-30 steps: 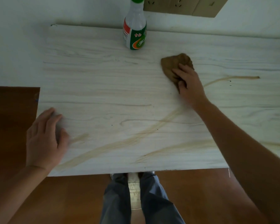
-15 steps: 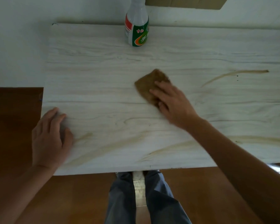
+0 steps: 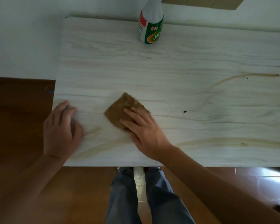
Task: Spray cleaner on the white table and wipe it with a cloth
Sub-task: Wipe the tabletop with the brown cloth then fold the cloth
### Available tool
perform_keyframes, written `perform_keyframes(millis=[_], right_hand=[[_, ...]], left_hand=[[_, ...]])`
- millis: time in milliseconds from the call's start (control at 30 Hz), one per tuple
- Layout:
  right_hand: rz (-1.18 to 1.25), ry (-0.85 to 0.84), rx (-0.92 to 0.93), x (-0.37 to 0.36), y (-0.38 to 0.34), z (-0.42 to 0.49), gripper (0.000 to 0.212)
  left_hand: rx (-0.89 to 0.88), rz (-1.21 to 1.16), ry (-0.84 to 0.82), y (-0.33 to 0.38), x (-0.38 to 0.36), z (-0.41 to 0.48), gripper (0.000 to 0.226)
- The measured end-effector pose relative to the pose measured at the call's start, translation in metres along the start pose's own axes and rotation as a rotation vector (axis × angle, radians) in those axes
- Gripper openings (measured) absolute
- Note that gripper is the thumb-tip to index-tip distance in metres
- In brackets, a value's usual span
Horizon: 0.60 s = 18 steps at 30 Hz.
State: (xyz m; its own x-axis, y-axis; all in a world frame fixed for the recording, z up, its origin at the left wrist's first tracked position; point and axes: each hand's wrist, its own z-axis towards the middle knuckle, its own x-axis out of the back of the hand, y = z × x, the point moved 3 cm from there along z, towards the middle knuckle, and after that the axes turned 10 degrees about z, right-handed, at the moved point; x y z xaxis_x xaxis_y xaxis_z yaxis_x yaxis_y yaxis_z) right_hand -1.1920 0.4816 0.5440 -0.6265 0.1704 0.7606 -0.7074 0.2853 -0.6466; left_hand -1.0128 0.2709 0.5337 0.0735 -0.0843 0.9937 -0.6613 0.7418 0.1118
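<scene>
Pressing the brown cloth (image 3: 123,109) flat on the white surface (image 3: 184,62) with straight fingers, the right hand (image 3: 145,131) might smear the brown streaks (image 3: 233,141) wider, because the cloth looked soiled, while the left hand (image 3: 61,130) lay open near the edge.

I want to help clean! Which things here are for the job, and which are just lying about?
For the job:
table
cloth, pressed under the right hand
bottle, standing at the table's far edge
left hand, resting flat on the table

Just there:
wall panel
floor
</scene>
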Motion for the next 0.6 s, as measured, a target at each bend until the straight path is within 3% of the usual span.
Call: perform_keyframes(millis=[133, 367, 600], right_hand=[[-0.096, -0.027, 0.101, 0.025, 0.031, 0.010, 0.041], [-0.134, 0.063, -0.113, 0.113, 0.120, 0.055, 0.048], [-0.043, 0.303, -0.328, 0.111, 0.138, -0.016, 0.047]], left_hand=[[0.008, 0.013, -0.035, 0.000, 0.000, 0.000, 0.052], [-0.009, 0.012, -0.012, -0.002, -0.002, 0.000, 0.051], [0.000, 0.010, -0.033, 0.001, 0.001, 0.000, 0.051]])
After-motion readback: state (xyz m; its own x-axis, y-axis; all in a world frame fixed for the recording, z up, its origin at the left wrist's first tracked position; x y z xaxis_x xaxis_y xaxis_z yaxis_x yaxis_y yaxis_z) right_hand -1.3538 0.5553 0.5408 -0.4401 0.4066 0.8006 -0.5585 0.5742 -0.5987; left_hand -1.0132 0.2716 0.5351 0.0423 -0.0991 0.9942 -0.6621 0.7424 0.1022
